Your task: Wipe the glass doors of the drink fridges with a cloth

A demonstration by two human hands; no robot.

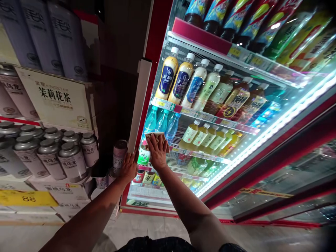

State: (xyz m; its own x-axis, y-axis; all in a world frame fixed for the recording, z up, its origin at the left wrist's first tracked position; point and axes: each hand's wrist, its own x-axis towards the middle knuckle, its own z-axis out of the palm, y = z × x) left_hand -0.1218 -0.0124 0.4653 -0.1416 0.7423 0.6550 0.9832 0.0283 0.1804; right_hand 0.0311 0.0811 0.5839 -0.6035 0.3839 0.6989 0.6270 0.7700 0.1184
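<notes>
My right hand [158, 154] presses a folded brown cloth [167, 146] against the glass door [175, 134] of a lit drinks cooler. Its fingers lie stretched over the cloth, which shows around their tips and at the side. To the left, my left hand [129, 167] grips the lower end of the pale door handle [140, 105] at the cooler's red frame; its fingertips are partly hidden. Behind the glass near my right hand are blue water bottles [162, 120] and a green-labelled tea bottle [143, 155].
Inside the cooler, shelves carry several bottles, among them yellow-capped juices [190, 134]. Left of the cooler stand stacked silver cans [72, 161], a cream tea carton [56, 98] and a yellow price sign [27, 198]. More red-framed cooler doors [262, 196] continue right. Grey tiled floor [147, 227] lies below.
</notes>
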